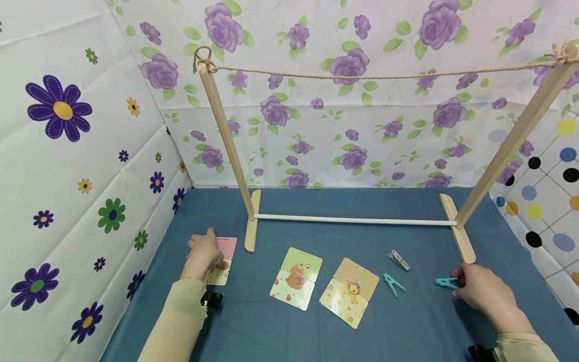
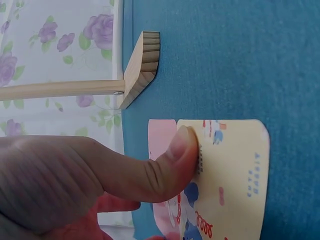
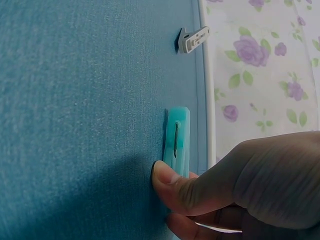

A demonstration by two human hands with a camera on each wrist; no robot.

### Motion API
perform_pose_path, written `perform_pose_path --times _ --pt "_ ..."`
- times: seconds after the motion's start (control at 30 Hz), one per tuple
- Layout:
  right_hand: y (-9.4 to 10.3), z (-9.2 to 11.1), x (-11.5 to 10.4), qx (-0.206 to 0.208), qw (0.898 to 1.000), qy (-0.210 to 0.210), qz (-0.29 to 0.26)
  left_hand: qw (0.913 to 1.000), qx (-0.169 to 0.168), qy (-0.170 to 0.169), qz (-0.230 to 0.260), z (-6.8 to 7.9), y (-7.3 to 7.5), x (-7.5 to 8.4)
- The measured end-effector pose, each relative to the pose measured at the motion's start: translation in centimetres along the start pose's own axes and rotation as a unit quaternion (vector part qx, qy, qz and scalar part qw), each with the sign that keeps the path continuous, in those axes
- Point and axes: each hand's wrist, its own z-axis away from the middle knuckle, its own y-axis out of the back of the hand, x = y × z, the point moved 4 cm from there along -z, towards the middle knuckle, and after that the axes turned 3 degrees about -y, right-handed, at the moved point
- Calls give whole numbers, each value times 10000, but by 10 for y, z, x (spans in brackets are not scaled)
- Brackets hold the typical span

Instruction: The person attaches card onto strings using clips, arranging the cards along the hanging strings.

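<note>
On the left, my left hand (image 1: 203,256) grips a pink and cream card (image 1: 226,245) at its left side. In the left wrist view the thumb lies on the face of this rabbit card (image 2: 232,150), with the other fingers at its far side, partly hidden. At the right, my right hand (image 1: 486,294) pinches one end of a teal clothespin (image 1: 445,283) between thumb and fingers, low over the cloth. The clothespin's spring end (image 3: 177,125) points away from the fingers.
A green bear card (image 1: 296,276) and a tan lion card (image 1: 350,294) lie mid-table. Near them are a grey clothespin (image 1: 399,260) and another teal clothespin (image 1: 394,285). Behind stands a wooden frame with a white bar (image 1: 357,220) and a twine line (image 1: 362,77) across its top.
</note>
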Motion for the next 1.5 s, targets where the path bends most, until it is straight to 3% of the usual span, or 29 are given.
perform_pose_path --times 0.23,0.57,0.93,1.27,1.5 --pt "0 0 0 6 10000 -71 6 9999 101 -88 -105 0 0 0" --pt "-1 0 -1 -21 10000 -82 -49 9998 61 -8 188 -1 3 0" --pt "0 0 0 5 9999 -67 -88 10000 16 22 63 -2 5 2" --pt "0 0 -1 -16 10000 -71 -66 9985 -202 -30 511 -5 3 -7" --pt "-1 0 -1 -41 9999 -87 -74 9995 -143 -202 202 1 8 -5"
